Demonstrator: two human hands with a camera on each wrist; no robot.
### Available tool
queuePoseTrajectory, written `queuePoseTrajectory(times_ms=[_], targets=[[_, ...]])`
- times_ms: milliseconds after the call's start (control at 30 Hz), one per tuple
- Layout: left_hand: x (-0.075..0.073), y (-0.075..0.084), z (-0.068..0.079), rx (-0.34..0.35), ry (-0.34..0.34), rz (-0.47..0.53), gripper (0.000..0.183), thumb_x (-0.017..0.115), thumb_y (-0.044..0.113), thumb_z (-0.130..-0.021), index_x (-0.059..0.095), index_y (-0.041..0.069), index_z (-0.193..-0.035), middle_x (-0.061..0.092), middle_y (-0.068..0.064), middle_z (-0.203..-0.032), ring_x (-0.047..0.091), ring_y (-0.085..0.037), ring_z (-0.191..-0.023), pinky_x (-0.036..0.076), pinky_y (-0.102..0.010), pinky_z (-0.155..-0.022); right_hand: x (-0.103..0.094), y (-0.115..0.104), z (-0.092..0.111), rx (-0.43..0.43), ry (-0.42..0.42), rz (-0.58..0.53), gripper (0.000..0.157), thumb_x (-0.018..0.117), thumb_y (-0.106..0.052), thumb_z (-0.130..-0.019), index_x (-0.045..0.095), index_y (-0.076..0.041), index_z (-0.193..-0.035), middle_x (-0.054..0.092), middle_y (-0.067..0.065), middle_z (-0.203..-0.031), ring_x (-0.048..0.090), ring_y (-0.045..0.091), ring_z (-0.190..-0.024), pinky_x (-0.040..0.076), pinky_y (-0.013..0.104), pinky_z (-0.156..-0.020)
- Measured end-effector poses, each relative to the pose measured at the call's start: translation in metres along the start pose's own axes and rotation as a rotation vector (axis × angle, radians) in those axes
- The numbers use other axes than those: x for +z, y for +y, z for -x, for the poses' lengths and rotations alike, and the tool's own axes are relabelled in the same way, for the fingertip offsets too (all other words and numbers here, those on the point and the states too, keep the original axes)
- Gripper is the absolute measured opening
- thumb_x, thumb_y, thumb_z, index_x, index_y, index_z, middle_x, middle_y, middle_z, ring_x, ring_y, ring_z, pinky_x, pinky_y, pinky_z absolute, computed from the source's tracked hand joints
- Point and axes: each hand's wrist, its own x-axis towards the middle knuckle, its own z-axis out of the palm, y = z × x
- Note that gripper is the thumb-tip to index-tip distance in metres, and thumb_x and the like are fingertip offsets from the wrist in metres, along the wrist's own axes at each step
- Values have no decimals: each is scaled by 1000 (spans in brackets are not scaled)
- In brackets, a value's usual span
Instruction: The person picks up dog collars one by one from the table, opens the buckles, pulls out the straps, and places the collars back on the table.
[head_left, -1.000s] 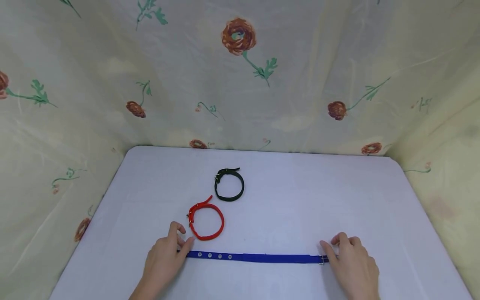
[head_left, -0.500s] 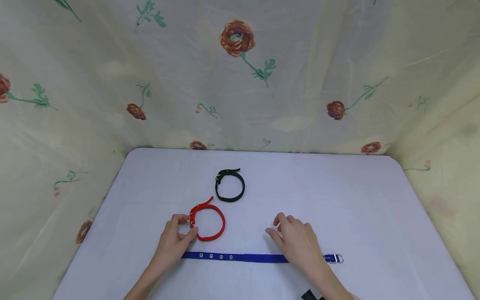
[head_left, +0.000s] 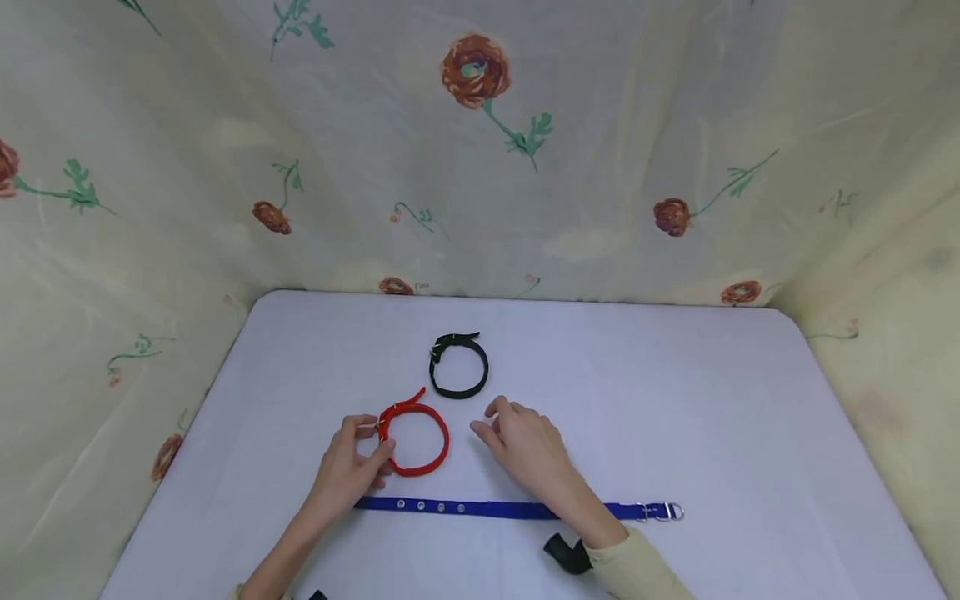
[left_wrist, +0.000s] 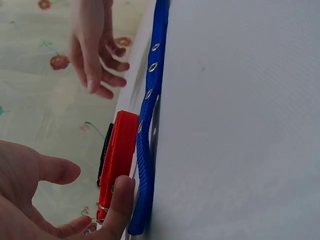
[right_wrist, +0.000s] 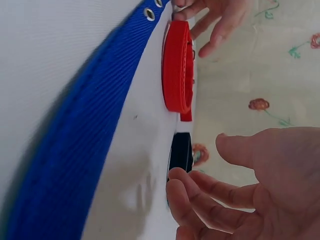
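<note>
A red collar [head_left: 412, 472], buckled into a ring, stands on its edge on the white table. My left hand [head_left: 339, 473] is at its buckle side, thumb and fingers spread; in the left wrist view one finger overlaps the red band [left_wrist: 120, 150]. To the right of that ring hangs my right hand [head_left: 525, 446], fingers loosely bent, holding nothing. Nearer me, a blue collar [head_left: 510, 509] with metal eyelets lies stretched out straight, its buckle [head_left: 658, 511] at the right end. The right forearm crosses over it, and its left tip is partly hidden by the left hand.
Behind the red ring stands a black collar [head_left: 457, 395], also buckled into a loop. Floral curtains [head_left: 585, 167] enclose the back and sides of the white table [head_left: 675, 392]. A dark wrist mount [head_left: 567, 554] shows beneath the right sleeve [head_left: 637, 567].
My right hand has left the blue collar's buckle end and swung left toward the red collar. The left hand has moved up from the blue collar's tip to the red one. The collars stay put.
</note>
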Motion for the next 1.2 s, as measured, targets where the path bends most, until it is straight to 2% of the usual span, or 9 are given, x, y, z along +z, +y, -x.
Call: queuePoseTrajectory(times_ms=[200, 333, 567, 667, 833, 933, 1067, 1167, 1200], targets=[[-1, 2, -3, -10, -4, 27, 57, 69, 22, -106, 42, 4, -152, 60, -28, -141, 70, -14, -63, 61, -27, -66, 16, -19, -16, -49, -51, -27, 33, 72, -31, -104, 71, -1, -117, 67, 3, -80, 56, 13, -65, 45, 26, -59], [-1, 3, -3, -31, -7, 37, 56, 69, 21, -106, 41, 4, -152, 62, -28, -139, 70, -14, -63, 62, -28, -66, 28, -29, -18, -45, -103, -44, 36, 74, -32, -104, 70, 0, -120, 64, 4, -81, 52, 13, -64, 42, 25, -57], [-2, 3, -5, -31, -16, 64, 57, 69, 20, -106, 40, 1, -152, 63, -30, -137, 76, -16, -68, 64, -28, -68, 39, -43, -19, -46, -125, -20, 32, 76, -26, -102, 69, 2, -115, 64, 9, -90, 54, 15, -68, 47, 26, -58], [-2, 4, -5, -37, -24, 83, 58, 69, 20, -106, 40, 0, -152, 62, -31, -138, 77, -17, -69, 65, -29, -70, 39, -45, -18, -47, -126, -35, 29, 77, -20, -101, 67, 4, -115, 64, 12, -93, 55, 17, -71, 50, 28, -60], [-2, 7, -2, -55, -30, 96, 58, 68, 19, -106, 39, -1, -152, 62, -30, -140, 78, -18, -70, 66, -29, -74, 40, -43, -18, -35, -137, -147, 34, 77, -15, -100, 64, 5, -124, 63, 17, -102, 56, 19, -77, 54, 29, -63], [-2, 10, 0, -50, -27, 110, 58, 67, 20, -107, 38, 0, -153, 61, -30, -141, 79, -20, -73, 67, -32, -79, 54, -30, -19, -76, -89, -162, 37, 77, -17, -101, 60, 3, -126, 62, 16, -103, 56, 17, -76, 52, 26, -60], [-1, 16, 4, -47, -28, 132, 61, 67, 22, -107, 35, 2, -155, 60, -28, -143, 81, -23, -78, 66, -41, -91, 47, -32, -13, -93, -45, -157, 39, 78, -13, -99, 58, 2, -129, 63, 18, -106, 58, 16, -75, 54, 23, -59], [0, 21, 7, -67, -32, 142, 63, 65, 24, -108, 33, 3, -158, 59, -27, -143, 81, -23, -80, 64, -46, -98, 23, -46, -4, -64, -51, -154, 41, 78, -8, -98, 57, 2, -132, 63, 20, -108, 60, 17, -74, 56, 22, -61], [1, 22, 8, -79, -34, 147, 64, 65, 25, -109, 33, 4, -159, 59, -26, -143, 82, -23, -81, 63, -47, -100, 21, -47, -2, -60, -49, -145, 42, 78, -7, -98, 57, 2, -133, 63, 20, -108, 60, 17, -73, 56, 22, -61]])
